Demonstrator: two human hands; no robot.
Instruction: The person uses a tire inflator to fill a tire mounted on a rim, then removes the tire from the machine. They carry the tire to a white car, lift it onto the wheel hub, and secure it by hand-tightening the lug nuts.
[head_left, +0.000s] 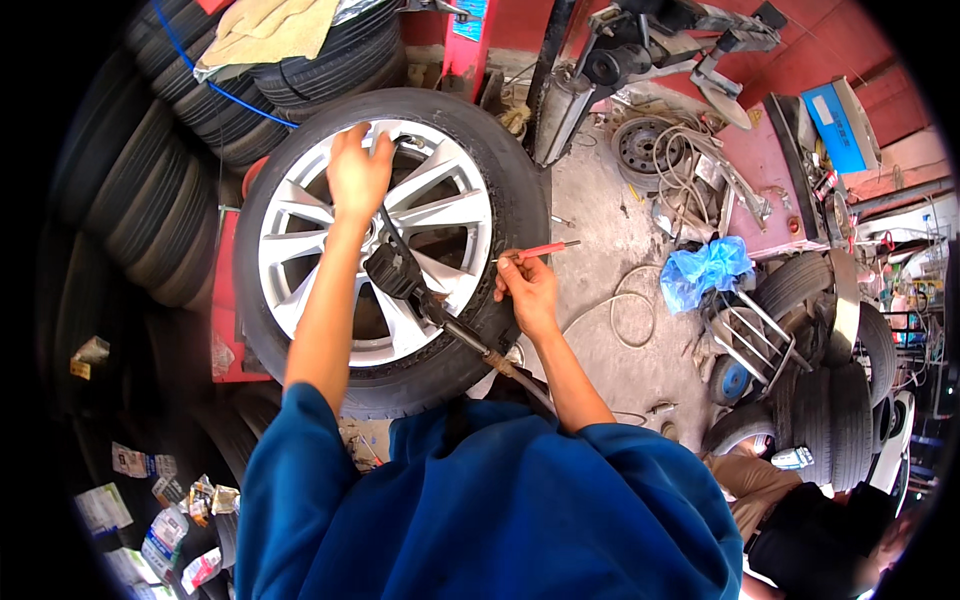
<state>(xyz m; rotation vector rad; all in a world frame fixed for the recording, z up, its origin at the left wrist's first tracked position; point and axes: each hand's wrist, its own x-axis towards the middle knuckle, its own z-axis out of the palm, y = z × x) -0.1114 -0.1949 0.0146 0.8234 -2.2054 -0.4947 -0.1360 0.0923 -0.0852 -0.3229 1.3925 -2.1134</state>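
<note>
A silver multi-spoke alloy wheel with a black tyre lies flat before me. My left hand reaches over its far side, fingers apart and bent down onto the rim; the fingertips are partly hidden. Close by the wheel's right edge, my right hand is closed on a thin screwdriver-like tool with a red handle, held between thumb and fingers. Across the wheel, between my arms, runs a black-headed tool with a metal shaft, joined to a hose at my body; neither hand touches it.
Stacked tyres stand on the left. A tyre machine arm rises at the back. On the right are a bare steel wheel, a coiled hose, a blue plastic bag and a metal-framed cart. Another person is at lower right.
</note>
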